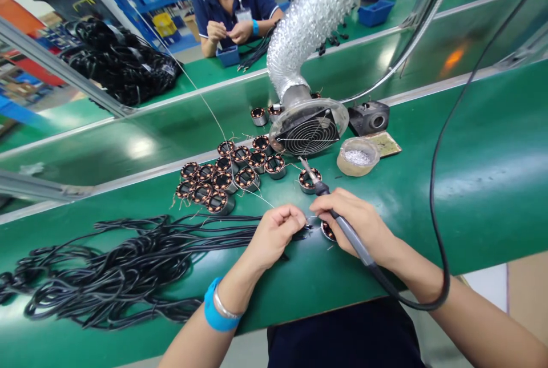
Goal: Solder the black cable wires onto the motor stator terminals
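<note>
My right hand (357,219) grips a black soldering iron (342,225) like a pen, its tip pointing up and away near a single copper-wound stator (309,178). Another stator (327,231) lies under that hand, mostly hidden. My left hand (276,234) pinches the ends of black cables (205,231) close to that hidden stator. The cables run left into a loose tangle (98,276) on the green bench (479,185). A thin solder wire (205,105) slants down from the upper left toward my hands.
Several wound stators (226,174) cluster beyond my hands. A fume extractor fan (309,128) on a silver flexible duct (317,20) stands behind them, with a tub of solder wool (358,157) and a black holder (369,117) to its right. A person across the belt (240,14) handles cables.
</note>
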A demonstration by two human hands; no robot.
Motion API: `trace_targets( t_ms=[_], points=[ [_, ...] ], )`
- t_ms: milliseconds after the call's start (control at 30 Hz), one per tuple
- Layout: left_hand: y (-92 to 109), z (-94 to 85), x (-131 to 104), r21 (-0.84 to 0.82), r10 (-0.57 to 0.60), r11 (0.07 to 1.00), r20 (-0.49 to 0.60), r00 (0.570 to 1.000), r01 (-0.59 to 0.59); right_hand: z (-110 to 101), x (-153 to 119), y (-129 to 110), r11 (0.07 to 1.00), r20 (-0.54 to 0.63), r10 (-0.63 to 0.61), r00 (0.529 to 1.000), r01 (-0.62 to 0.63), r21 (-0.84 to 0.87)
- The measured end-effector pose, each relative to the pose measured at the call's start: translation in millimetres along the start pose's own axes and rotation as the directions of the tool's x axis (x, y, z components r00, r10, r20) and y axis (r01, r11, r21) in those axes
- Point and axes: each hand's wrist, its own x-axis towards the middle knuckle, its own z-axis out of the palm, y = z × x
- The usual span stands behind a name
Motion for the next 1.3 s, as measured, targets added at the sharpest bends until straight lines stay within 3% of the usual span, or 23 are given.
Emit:
trace_targets(
  t_ms=[267, 433, 633, 1300],
  points=[
    [-5.0, -0.7, 0.7, 0.041, -0.007, 0.999, -0.013, 1.000, 0.008, -2.7, 0.4, 3.6, 0.998, -0.047, -0.041, 0.998, 0.042, 0.037],
    [-8.4, -2.0, 1.2, 0.060, -0.012, 0.998, -0.038, 0.999, 0.014, -22.3, -15.4, -14.7, 0.995, -0.133, 0.100, 0.986, -0.095, 0.042],
    [-9.0, -2.6, 1.6, 0.057, -0.018, 0.998, -0.045, 0.999, 0.020, -36.0, -27.8, -35.9, 0.982, -0.279, 0.188, 0.942, -0.175, 0.070],
    [-11.0, -2.5, 0.8, 0.076, 0.011, 0.997, -0.041, 0.999, -0.008, -28.5, -20.3, -36.3, 0.976, -0.245, 0.215, 0.945, -0.200, 0.083]
  ],
)
